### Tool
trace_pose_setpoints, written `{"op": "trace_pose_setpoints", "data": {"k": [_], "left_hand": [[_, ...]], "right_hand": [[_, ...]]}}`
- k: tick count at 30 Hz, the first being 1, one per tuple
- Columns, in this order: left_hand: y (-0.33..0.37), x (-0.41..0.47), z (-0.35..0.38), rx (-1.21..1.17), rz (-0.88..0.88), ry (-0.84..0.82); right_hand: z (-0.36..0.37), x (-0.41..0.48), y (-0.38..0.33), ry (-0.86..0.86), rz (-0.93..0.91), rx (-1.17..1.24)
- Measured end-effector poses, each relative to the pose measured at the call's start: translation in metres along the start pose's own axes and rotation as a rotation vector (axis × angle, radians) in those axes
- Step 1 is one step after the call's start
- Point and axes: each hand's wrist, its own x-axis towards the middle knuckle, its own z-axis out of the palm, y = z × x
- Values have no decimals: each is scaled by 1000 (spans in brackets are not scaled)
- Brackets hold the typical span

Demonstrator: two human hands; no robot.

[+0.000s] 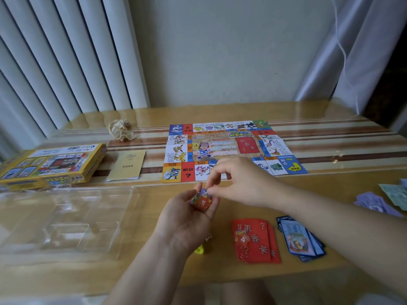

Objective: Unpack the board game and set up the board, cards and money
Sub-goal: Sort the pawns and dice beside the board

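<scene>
We see the left hand (187, 221) palm up over the middle of the table, fingers curled round a small orange folded-paper die printed with a white 4 (202, 202). The right hand (239, 179) is just above, thumb and fingertips pinching the die's top. Both hands grasp the same die, held clear of the glossy wooden table (154, 274).

The colourful unfolded paper game board (231, 148) lies flat at the far middle of the table, its near edge partly behind the right hand. A slightly fanned stack of red question-mark cards (257, 241) lies near the front edge, right of the left wrist. A second small orange paper piece with a 4 (242, 239) sits on its left side. A fanned stack of blue-bordered picture cards (301, 238) is just beside the red ones, partly under the right forearm. Lilac paper notes (374, 203) and pale green paper notes (394, 193) lie loose at the right edge.

The yellow cardboard game box (50, 166) lies flat at the left edge, with a beige folded leaflet (127, 165) between box and board. A clear plastic insert tray (66, 221) is front left and a crumpled beige paper ball (121, 129) is towards the far-left corner. A small yellow object (199, 249) peeks out by the left wrist; we cannot tell what it is.
</scene>
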Motion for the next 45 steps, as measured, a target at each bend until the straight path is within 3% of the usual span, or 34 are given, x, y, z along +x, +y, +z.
{"op": "trace_pose_setpoints", "data": {"k": [2, 6, 11, 28, 45], "left_hand": [[3, -4, -3, 31, 16, 22], [9, -11, -7, 64, 62, 42], [7, -14, -5, 86, 64, 27], [-2, -8, -7, 241, 85, -111], [2, -8, -10, 119, 2, -108]], "right_hand": [[-12, -8, -1, -79, 33, 7], [-22, -29, -1, -448, 150, -197], [-7, -35, -4, -593, 204, -305], [3, -20, -4, -665, 252, -334], [4, -13, -10, -715, 237, -415]]}}
